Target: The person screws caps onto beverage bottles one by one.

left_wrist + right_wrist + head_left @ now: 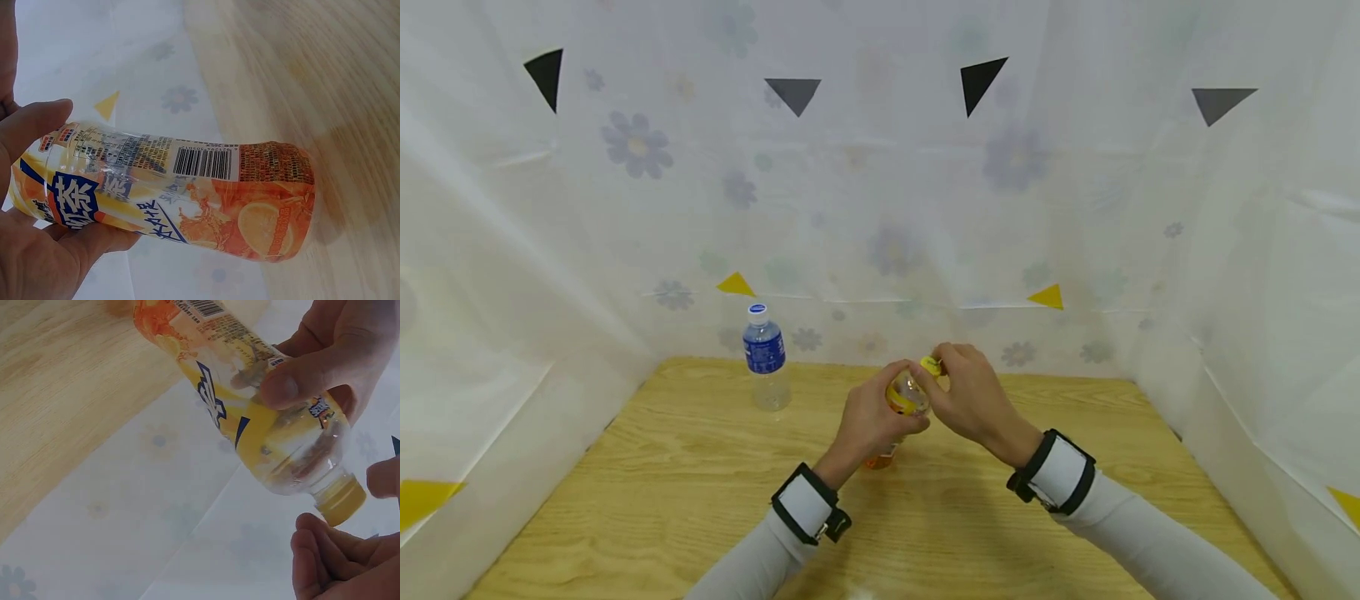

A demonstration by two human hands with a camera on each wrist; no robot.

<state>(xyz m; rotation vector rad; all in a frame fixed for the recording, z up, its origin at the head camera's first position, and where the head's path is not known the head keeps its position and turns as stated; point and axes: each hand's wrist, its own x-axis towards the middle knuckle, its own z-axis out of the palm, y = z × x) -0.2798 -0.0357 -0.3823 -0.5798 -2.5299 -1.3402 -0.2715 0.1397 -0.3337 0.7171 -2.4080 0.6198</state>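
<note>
My left hand (871,417) grips a clear plastic drink bottle (206,194) round its upper part. The bottle has an orange and yellow label with orange slices and a barcode, and it leans with its neck away from the table. Its yellow cap (342,500) sits on the neck. My right hand (973,396) is at the cap, thumb on one side and fingers on the other. In the right wrist view, small gaps show between the fingertips (309,522) and the cap. The head view partly hides the bottle's body behind the left hand.
A second clear bottle (767,358) with a blue label and white cap stands upright at the back left of the wooden table (700,483). White flowered sheeting (880,192) with black, grey and yellow triangles encloses the back and sides.
</note>
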